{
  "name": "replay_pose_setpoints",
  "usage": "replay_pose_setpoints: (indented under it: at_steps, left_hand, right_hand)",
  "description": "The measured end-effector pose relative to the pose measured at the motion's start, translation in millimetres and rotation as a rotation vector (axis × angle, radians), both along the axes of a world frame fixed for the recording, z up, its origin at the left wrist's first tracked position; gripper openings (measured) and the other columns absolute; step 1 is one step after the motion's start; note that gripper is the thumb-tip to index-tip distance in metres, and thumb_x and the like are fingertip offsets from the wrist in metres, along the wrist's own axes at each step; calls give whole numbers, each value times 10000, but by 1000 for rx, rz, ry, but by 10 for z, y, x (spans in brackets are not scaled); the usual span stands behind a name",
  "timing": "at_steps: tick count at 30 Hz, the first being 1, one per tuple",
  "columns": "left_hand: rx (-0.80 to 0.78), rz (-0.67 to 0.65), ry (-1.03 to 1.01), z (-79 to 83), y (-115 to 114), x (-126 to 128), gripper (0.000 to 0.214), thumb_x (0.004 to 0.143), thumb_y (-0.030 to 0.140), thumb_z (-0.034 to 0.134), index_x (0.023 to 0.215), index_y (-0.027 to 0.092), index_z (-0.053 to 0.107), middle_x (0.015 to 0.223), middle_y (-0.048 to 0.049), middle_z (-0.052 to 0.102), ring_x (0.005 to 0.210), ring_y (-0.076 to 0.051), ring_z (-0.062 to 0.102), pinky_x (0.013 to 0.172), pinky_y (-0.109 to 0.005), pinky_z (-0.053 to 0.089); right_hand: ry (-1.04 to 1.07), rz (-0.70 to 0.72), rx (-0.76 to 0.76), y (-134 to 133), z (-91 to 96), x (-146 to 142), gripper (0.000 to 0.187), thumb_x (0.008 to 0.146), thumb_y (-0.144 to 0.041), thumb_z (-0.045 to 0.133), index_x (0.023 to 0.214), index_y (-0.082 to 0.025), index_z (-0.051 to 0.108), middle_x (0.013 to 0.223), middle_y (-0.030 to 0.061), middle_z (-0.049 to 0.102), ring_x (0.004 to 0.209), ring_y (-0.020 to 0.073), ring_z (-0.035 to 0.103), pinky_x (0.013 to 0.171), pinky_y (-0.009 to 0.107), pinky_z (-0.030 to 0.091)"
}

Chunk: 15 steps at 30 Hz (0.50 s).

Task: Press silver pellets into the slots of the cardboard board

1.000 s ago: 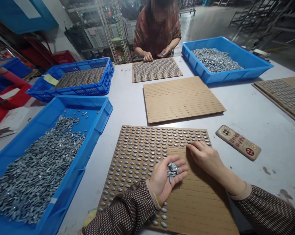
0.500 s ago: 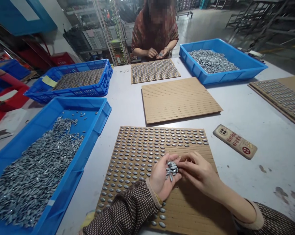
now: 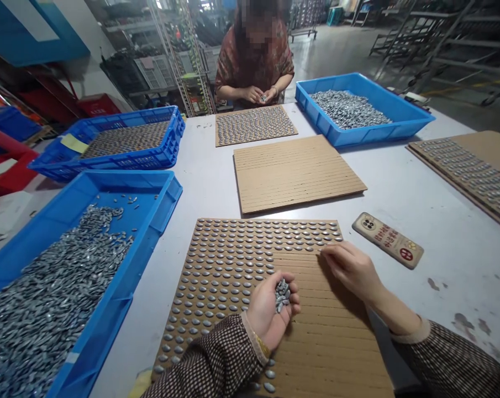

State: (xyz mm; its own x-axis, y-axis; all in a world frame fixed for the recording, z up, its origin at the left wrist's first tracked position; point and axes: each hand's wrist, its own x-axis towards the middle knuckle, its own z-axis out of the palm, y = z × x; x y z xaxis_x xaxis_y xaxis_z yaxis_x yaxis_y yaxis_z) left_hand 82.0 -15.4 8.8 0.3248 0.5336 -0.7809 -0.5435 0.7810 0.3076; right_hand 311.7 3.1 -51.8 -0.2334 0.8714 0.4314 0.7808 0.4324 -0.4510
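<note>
My left hand (image 3: 270,309) is cupped, palm up, around a small heap of grey, shiny, pointed-oval pieces (image 3: 282,296). It hovers over a grooved cardboard sheet (image 3: 316,331). Rows of the same pieces (image 3: 225,260) sit in the grooves on the sheet's left side and along its top. My right hand (image 3: 351,271) is pinched, its fingertips down at the right end of a partly filled row. A small grey oval piece seems to be at those fingertips, mostly hidden by them.
Blue trays of loose pieces stand at left (image 3: 125,298) and back right (image 3: 366,135). A grooved cardboard stack (image 3: 295,171) lies ahead, a patterned phone-like slab (image 3: 387,240) at right. Across the table, a person (image 3: 253,66) works over a filled sheet (image 3: 256,124).
My right hand has left my left palm and moved up and right to the row's end. The left fingers have curled more around the heap. The view has shifted slightly.
</note>
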Motion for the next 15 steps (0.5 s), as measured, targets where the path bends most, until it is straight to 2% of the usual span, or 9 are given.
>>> replay_pose_setpoints:
  at_steps: [3,7,10,15]
  left_hand:
    - [63,-6,9,31,-44,16,146,854,217,494,912,117,584,690,-28,593,516,-96,560,482,-199,441]
    - [127,-52,37,80,-61,18,152,846,152,487,974,104,554,767,-78,640,604,-131,625,593,-248,509]
    - [130,-73,35,69,-65,31,108,852,139,500,957,124,518,823,-102,663,644,-140,648,649,-271,528]
    - [172,-117,1,-3,-70,43,123,840,218,608,888,121,550,879,-120,674,686,-137,661,685,-258,535]
  right_hand:
    - [-94,38,28,73,-104,21,190,910,-142,465,913,-202,645,922,69,675,866,186,599,757,318,501]
    - [-219,56,43,71,-92,21,230,909,-117,446,930,-194,662,928,74,679,863,188,588,749,309,479]
    - [-337,38,69,60,-48,12,238,904,-102,442,931,-181,665,922,82,673,860,191,584,725,299,456]
    - [-379,36,78,57,-34,1,250,899,-90,443,976,-183,662,935,80,671,869,190,580,727,293,448]
